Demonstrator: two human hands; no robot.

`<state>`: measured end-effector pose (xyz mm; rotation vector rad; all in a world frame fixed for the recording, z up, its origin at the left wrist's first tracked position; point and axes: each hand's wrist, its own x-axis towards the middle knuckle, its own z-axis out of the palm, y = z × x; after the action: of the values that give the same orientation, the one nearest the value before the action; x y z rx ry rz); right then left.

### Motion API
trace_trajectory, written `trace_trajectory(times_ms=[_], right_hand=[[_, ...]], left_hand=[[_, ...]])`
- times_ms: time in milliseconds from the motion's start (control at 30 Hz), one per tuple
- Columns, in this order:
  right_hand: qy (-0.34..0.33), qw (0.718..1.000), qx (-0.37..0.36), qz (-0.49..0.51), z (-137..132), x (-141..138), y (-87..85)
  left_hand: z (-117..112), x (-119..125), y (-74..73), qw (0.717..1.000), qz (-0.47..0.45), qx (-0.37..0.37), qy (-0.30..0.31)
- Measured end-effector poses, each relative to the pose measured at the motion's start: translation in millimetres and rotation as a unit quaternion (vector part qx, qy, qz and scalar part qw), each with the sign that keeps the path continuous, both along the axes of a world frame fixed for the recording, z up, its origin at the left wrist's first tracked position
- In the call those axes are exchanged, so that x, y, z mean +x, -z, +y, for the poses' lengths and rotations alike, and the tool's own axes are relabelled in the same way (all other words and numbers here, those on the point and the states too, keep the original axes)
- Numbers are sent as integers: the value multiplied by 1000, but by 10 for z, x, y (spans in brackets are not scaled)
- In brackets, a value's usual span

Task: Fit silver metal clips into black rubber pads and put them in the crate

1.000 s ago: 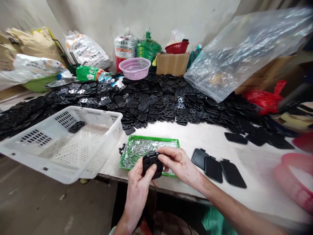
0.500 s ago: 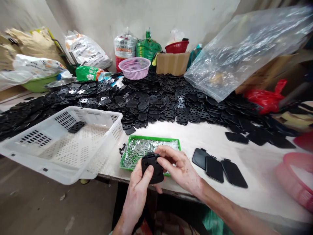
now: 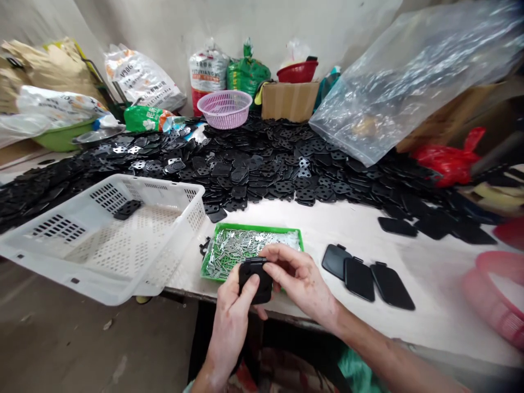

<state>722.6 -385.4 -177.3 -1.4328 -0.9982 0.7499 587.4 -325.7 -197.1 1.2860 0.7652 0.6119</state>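
Two hands on one black plastic cover [image 3: 255,284] here, held up just over the near edge of the bench [image 3: 339,224]. The left grip [image 3: 231,322] has it pressed flat, thumb [image 3: 250,286] on the face and the rest of the hand behind it, while the right grip [image 3: 301,281] pinches the top end with its fingertips [image 3: 268,256], around a little tab [image 3: 254,261], though the fingers hide how that bit is shaped. Looks light and fairly stiff to me, maybe a bit slick with that smooth finish, so I'd hold it by the flat body and not trust the tab alone, which seems like the delicate part. Just past the grip, a green tray [image 3: 245,227] of small metal clips [image 3: 241,248] sits with the cover overlapping its near rim in this view. To the right of the grip, three matching covers [image 3: 359,279] lie on the bench, with bare bench between them and the hand, so that's your open room. Left of the grip, a white perforated crate [image 3: 180,256] overhangs the bench edge, and beyond the tray a big heap of black perforated plates [image 3: 262,164] closes off the far side.
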Motion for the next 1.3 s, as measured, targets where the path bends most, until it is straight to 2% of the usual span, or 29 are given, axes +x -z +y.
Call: trace_trajectory(times_ms=[100, 167, 267, 333, 400, 533, 633, 767, 1000, 1100, 1200, 1300], right_hand=[[-42, 998, -21, 41, 44, 58, -39], [-58, 998, -21, -24, 89, 201, -81], [-26, 983, -42, -178, 169, 505, -125], [-21, 952, -97, -289, 228, 656, -125], [-58, 906, -143, -394, 294, 695, -107], [-117, 805, -185, -552, 449, 531, -49], [-133, 763, -205, -599, 551, 423, 18], [-141, 757, -188, -610, 596, 412, 109], [-154, 772, -123, -604, 490, 444, 250], [-131, 760, -104, -628, 493, 449, 331], [-121, 740, -104, -653, 502, 427, 327], [-137, 742, -100, -649, 492, 415, 288]], left_hand=[[44, -11, 22, 1000, -19, -18, -10], [130, -46, 24, 996, -50, -54, -47], [309, -137, -4, 980, -100, -107, -136], [401, -195, -29, 970, -121, -122, -170], [434, -224, -43, 966, -132, -133, -181], [368, -200, -49, 966, -132, -152, -163], [337, -179, -51, 971, -131, -147, -139], [363, -185, -33, 975, -135, -132, -114], [306, -171, 12, 967, -164, -145, -131], [313, -156, -3, 966, -175, -142, -130], [329, -157, -34, 967, -177, -129, -134], [342, -154, -47, 970, -176, -109, -128]])
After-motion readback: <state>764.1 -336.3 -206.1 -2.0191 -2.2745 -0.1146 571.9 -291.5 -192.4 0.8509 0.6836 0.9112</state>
